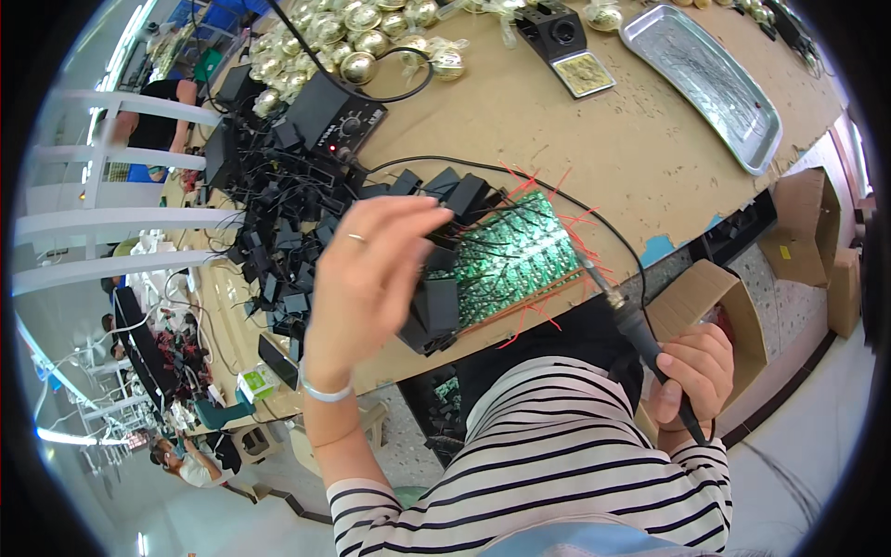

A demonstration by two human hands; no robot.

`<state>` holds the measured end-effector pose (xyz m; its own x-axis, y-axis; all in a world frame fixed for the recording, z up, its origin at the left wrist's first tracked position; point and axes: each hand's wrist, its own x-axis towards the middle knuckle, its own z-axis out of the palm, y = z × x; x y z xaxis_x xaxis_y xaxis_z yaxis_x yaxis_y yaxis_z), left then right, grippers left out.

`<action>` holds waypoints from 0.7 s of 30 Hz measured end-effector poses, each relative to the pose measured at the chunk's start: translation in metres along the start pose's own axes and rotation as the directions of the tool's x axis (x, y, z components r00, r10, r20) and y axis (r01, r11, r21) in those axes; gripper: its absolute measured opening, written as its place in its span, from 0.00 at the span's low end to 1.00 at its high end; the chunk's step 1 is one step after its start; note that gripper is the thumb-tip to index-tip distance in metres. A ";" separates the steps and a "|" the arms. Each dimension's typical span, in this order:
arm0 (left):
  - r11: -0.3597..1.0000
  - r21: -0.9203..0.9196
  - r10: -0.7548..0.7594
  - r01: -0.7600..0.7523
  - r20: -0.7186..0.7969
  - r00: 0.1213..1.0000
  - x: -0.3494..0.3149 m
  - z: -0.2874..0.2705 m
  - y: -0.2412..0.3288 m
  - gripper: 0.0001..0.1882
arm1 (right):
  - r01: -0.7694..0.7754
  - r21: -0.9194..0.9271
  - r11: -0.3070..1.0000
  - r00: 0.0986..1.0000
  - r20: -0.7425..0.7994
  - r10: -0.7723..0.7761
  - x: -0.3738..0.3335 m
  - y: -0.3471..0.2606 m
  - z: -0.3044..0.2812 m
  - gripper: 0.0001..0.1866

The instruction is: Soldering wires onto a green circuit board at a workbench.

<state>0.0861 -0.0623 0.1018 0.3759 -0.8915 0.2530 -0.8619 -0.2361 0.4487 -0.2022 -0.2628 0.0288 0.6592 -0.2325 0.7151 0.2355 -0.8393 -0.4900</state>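
Note:
My right hand [698,373] is wrapped round the dark handle of a soldering iron [639,327]. The iron's metal tip points at the right edge of a panel of green circuit boards [515,255]. Red wires stick out along the panel's edges, and black wires lie across it. Several small black plastic boxes [434,311] line its left side. My left hand [376,269] hovers over these boxes, slightly blurred. Its fingers stretch to the right with the thumb apart, and no thing shows in them.
A soldering station [336,121] with a lit red lamp stands beyond a heap of black wired boxes [278,218]. Gold round parts [357,67] pile up at the far left. Farther right are a sponge holder [583,74], a metal tray [710,88] and cardboard boxes [806,227].

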 end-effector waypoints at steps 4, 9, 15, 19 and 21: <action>1.000 0.007 -0.030 0.030 -0.018 0.999 -0.021 -0.016 -0.030 0.25 | 0.001 -0.009 1.000 1.000 -0.022 -0.001 -0.002 0.003 -0.001 0.10; 0.941 0.251 0.210 -0.226 0.090 0.974 -0.032 -0.013 -0.029 0.21 | 0.004 -0.003 1.000 1.000 -0.016 -0.004 0.001 0.000 0.001 0.10; 0.936 0.165 0.313 -0.311 0.010 0.950 -0.019 0.010 -0.033 0.16 | 0.049 0.033 0.998 0.999 0.013 -0.050 0.004 -0.001 0.004 0.09; 0.981 -0.061 0.193 -0.185 0.168 0.967 -0.003 0.031 -0.001 0.20 | 0.017 0.056 0.998 0.998 0.063 -0.021 0.001 -0.005 0.003 0.09; 0.982 -0.048 0.186 -0.181 0.189 0.964 0.002 0.046 0.008 0.20 | 0.028 0.089 0.996 0.996 0.078 -0.034 -0.001 -0.004 0.005 0.08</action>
<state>0.0641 -0.0834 0.0661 0.1372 -0.9767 0.1652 -0.8984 -0.0524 0.4361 -0.2003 -0.2563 0.0277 0.7042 -0.1645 0.6907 0.3161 -0.7984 -0.5125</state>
